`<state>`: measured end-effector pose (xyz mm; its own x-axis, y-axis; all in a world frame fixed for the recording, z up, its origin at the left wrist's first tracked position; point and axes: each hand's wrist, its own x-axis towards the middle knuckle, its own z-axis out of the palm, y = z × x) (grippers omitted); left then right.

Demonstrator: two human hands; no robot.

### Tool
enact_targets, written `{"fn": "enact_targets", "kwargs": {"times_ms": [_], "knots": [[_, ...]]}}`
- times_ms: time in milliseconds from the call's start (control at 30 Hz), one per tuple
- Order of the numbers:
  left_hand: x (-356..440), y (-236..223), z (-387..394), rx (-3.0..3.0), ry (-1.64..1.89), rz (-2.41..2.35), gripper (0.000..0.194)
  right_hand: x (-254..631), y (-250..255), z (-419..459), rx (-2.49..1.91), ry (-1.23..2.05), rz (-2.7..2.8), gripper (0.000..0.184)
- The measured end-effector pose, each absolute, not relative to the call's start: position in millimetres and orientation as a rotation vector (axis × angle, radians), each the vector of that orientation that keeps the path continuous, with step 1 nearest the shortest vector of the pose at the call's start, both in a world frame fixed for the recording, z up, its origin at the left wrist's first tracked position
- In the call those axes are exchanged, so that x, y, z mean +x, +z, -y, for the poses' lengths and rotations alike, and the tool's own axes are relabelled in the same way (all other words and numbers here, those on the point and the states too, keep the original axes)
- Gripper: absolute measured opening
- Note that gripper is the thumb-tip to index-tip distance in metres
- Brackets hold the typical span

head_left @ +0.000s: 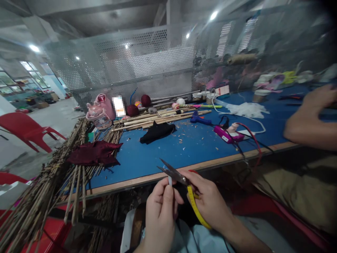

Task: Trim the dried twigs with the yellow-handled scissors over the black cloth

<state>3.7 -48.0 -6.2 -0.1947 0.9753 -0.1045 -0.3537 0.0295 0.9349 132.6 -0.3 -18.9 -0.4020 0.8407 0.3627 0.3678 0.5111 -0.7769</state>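
Observation:
My left hand (160, 214) is closed, pinching a small whitish strip (170, 180) that sticks up between thumb and fingers. What it is made of I cannot make out. In my right hand (210, 202) is a pair of scissors (175, 173), its blades slightly apart and pointing up to the left, close to the strip's top end. A yellow tape measure (196, 209) hangs in a curve by the scissor handles and the right palm. Both hands are in front of the table's near edge, above my lap.
Bundled sticks (52, 168) lean over the blue table's (131, 154) left end, under a maroon cloth (94, 153). Behind are a black cloth (157, 133), wooden rods (147, 121), a blue glue gun (200, 118) and a purple power strip (228, 135). A co-worker's arm (310, 123) reaches in at right.

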Motion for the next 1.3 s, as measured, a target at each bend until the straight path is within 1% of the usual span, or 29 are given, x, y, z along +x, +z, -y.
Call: {"fn": "enact_targets", "kwargs": {"times_ms": [100,200,300,400,500,633,767,833,1000,1133,1167,1233,1300], "knots": [[2.0,-5.3,44.2,0.679,1.391,-0.999,0.030,145.2,-26.0,-3.0,-1.116,0.715,1.949,0.053],[0.5,-4.9,41.1,0.629,1.387,-0.954,0.031,156.9,-29.9,-7.4,-1.256,0.508,1.986,0.064],[-0.6,-4.9,39.8,0.622,1.405,-0.970,0.035,163.7,-30.0,-10.9,-1.272,0.306,2.046,0.064],[-2.7,-4.7,40.5,0.659,1.467,-1.039,0.038,169.8,-31.1,-14.7,-1.309,0.202,2.060,0.064],[-5.0,-4.3,41.4,0.692,1.509,-1.090,0.035,180.4,-33.9,-20.4,-1.411,0.240,2.061,0.061],[-5.4,-4.1,40.5,0.711,1.476,-1.095,0.033,202.3,-34.8,-36.9,-1.651,0.277,1.995,0.051],[-3.5,-2.8,37.8,0.744,1.461,-1.133,0.037,222.8,-30.4,-77.1,-1.902,0.120,1.986,0.045],[-2.6,-2.0,36.0,0.753,1.426,-1.121,0.039,229.1,-28.4,-105.1,-1.937,0.037,2.013,0.044],[-2.5,-3.6,26.1,0.714,1.387,-1.131,0.033,233.4,-15.6,-157.3,-1.881,0.038,2.213,0.048],[-7.5,-10.9,14.5,0.738,1.401,-1.152,0.037,214.1,-1.0,-147.8,-1.725,-0.150,2.273,0.048],[-9.1,-13.2,12.1,0.753,1.399,-1.158,0.039,203.0,-1.1,-140.0,-1.615,-0.121,2.280,0.047],[-11.9,-17.5,8.9,0.766,1.394,-1.158,0.040,172.9,-8.1,-123.7,-1.449,0.048,2.318,0.049],[-13.4,-19.1,8.1,0.746,1.413,-1.129,0.040,136.2,-20.6,-110.3,-1.496,0.190,2.340,0.065]]}}
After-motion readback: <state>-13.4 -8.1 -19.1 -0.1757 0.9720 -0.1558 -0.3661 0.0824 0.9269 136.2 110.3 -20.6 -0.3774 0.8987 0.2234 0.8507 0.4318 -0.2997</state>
